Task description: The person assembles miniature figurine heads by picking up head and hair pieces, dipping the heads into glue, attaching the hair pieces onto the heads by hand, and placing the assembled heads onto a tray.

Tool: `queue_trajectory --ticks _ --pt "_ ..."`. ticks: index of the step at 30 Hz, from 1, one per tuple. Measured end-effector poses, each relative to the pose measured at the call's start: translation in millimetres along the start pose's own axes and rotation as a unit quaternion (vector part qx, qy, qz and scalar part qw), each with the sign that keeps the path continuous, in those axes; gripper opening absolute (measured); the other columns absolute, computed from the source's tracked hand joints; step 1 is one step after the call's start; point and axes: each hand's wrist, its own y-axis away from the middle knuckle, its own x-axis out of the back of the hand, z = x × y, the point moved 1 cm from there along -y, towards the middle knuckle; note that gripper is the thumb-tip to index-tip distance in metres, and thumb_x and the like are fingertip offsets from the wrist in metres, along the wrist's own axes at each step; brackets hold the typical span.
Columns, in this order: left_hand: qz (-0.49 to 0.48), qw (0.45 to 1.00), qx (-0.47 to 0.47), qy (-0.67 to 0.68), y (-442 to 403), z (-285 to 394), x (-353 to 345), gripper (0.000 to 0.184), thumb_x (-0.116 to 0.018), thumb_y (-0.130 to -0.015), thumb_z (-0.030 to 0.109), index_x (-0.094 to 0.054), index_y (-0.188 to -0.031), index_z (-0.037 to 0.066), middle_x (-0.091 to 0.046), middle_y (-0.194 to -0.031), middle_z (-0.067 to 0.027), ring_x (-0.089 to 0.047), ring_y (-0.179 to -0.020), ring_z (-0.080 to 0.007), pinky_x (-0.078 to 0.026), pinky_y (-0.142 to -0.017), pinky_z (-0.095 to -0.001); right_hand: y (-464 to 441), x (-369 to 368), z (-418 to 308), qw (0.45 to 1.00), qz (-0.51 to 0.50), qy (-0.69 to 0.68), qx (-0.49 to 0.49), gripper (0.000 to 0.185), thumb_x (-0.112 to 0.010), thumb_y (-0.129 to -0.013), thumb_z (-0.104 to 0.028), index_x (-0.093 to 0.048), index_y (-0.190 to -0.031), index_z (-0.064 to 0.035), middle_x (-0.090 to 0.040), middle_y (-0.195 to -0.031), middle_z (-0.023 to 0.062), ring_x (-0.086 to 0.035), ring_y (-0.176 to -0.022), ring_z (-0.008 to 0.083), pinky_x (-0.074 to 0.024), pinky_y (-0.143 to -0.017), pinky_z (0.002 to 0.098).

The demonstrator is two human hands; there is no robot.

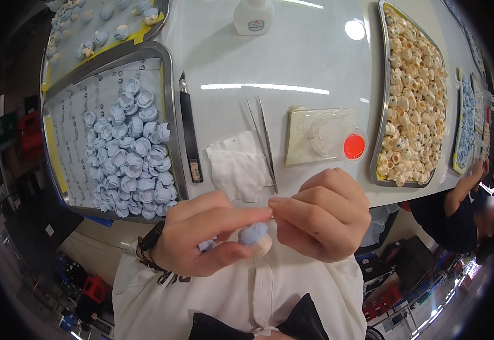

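My left hand (204,235) holds a small piece with a pale blue, cap-like top and a cream underside (253,234) by the thumb and fingers. Partly hidden in that palm is a second pale blue bit (206,245). With fingers curled in a pinch, my right hand (323,215) meets the tip of my left index finger; whatever it may grip is too small to make out. Just beyond the hands lie a folded white cloth (238,167) and metal tweezers (268,144). A shallow clear dish with a red disc (354,146) rests near a cream pad (299,133).
At left, a metal tray (170,73) carries many pale blue cap shapes, with a utility knife (189,130) alongside. Another tray (384,90) of cream hollow pieces stands at right. A white bottle (253,17) is at the back. A co-worker (451,218) sits far right.
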Motion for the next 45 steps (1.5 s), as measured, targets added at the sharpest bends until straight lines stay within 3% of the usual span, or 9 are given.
queue_trajectory --ticks 4,6,9,18,28,37,41,43,45 --pt "0.047 0.999 -0.011 0.005 2.6 -6.2 -5.7 0.04 -0.061 -0.08 0.032 -0.06 -0.098 -0.004 -0.051 -0.064 -0.0042 -0.044 -0.051 -0.0086 -0.033 -0.044 -0.0202 0.7 -7.2 -1.9 0.99 0.099 0.103 0.014 0.03 -0.062 -0.044 -0.005 -0.062 -0.073 -0.0011 -0.049 -0.054 -0.0004 -0.043 -0.044 0.0119 -0.0278 -0.039 0.0222" --pt "0.11 0.979 0.026 0.171 12.3 -10.1 -7.5 0.049 -0.051 -0.085 0.041 -0.06 -0.098 -0.006 -0.05 -0.063 -0.0044 -0.042 -0.051 -0.0095 -0.031 -0.046 -0.022 -0.3 -9.5 -4.5 0.977 0.157 0.14 0.02 0.028 -0.062 -0.046 -0.005 -0.062 -0.074 -0.0005 -0.048 -0.052 0.0001 -0.043 -0.043 0.0115 -0.0284 -0.038 0.0212" --pt "0.034 0.968 0.076 0.237 12.9 -13.0 0.0 0.059 -0.04 -0.087 0.048 -0.059 -0.098 -0.007 -0.049 -0.064 -0.0039 -0.04 -0.053 -0.0094 -0.029 -0.048 -0.0228 -0.4 -20.2 -16.6 0.98 0.193 -0.01 0.043 0.026 -0.062 -0.054 0.001 -0.062 -0.079 0.0054 -0.053 -0.054 0.004 -0.047 -0.043 0.0129 -0.0326 -0.037 0.0205" --pt "-0.009 0.937 0.09 0.338 7.8 -11.7 -3.3 0.061 -0.038 -0.088 0.047 -0.056 -0.103 -0.009 -0.047 -0.065 -0.0026 -0.038 -0.056 -0.0086 -0.029 -0.051 -0.022 -5.9 -15.7 -8.5 0.973 0.138 -0.18 -0.042 0.03 -0.063 -0.052 0.007 -0.062 -0.082 0.0072 -0.058 -0.063 0.009 -0.051 -0.047 0.0158 -0.0368 -0.04 0.0227" --pt "0.011 0.948 0.07 0.311 9.1 -9.7 -6.2 0.057 -0.042 -0.088 0.044 -0.057 -0.103 -0.008 -0.048 -0.065 -0.0037 -0.042 -0.057 -0.0093 -0.031 -0.052 -0.0227 -5.7 -16.4 -6.8 0.959 0.103 -0.248 -0.089 0.026 -0.065 -0.057 0.008 -0.063 -0.083 0.0039 -0.06 -0.064 0.0078 -0.051 -0.049 0.0152 -0.0368 -0.043 0.0227" --pt "0.032 0.991 -0.031 0.123 6.6 -5.4 -2.7 0.043 -0.056 -0.084 0.032 -0.059 -0.101 -0.008 -0.052 -0.066 -0.0043 -0.044 -0.052 -0.0099 -0.034 -0.047 -0.0213 -3.6 -11.4 -3.9 0.979 0.051 -0.17 -0.103 0.026 -0.063 -0.051 0.009 -0.062 -0.076 -0.0004 -0.053 -0.057 0.0044 -0.047 -0.046 0.016 -0.0351 -0.041 0.0242" --pt "0.029 0.994 0.009 0.106 4.4 -7.0 -2.3 0.043 -0.054 -0.085 0.034 -0.06 -0.099 -0.006 -0.053 -0.067 -0.0044 -0.044 -0.053 -0.0096 -0.034 -0.047 -0.0213 -3.4 -16.2 -4.5 0.99 0.068 -0.08 -0.098 0.026 -0.061 -0.048 0.009 -0.06 -0.073 -0.0008 -0.051 -0.056 0.0035 -0.047 -0.046 0.0166 -0.0348 -0.041 0.0243" --pt "0.024 0.993 0.023 0.115 9.1 -8.0 -0.8 0.045 -0.052 -0.085 0.037 -0.06 -0.098 -0.006 -0.053 -0.068 -0.0043 -0.044 -0.052 -0.0092 -0.033 -0.047 -0.0212 -2.2 -19.3 -2.8 0.98 0.126 0.09 -0.128 0.026 -0.058 -0.047 0.008 -0.059 -0.071 -0.0005 -0.051 -0.056 0.0026 -0.046 -0.046 0.0172 -0.034 -0.04 0.0242" --pt "0.174 0.968 0.124 0.134 15.2 -9.2 4.8 0.047 -0.05 -0.085 0.041 -0.06 -0.099 -0.003 -0.054 -0.069 -0.0025 -0.042 -0.052 -0.0056 -0.031 -0.046 -0.0183 6.1 -22.8 -11.1 0.985 0.145 0.02 -0.096 0.025 -0.058 -0.047 0.007 -0.058 -0.071 -0.0003 -0.05 -0.056 0.003 -0.046 -0.046 0.0172 -0.0346 -0.041 0.0239"
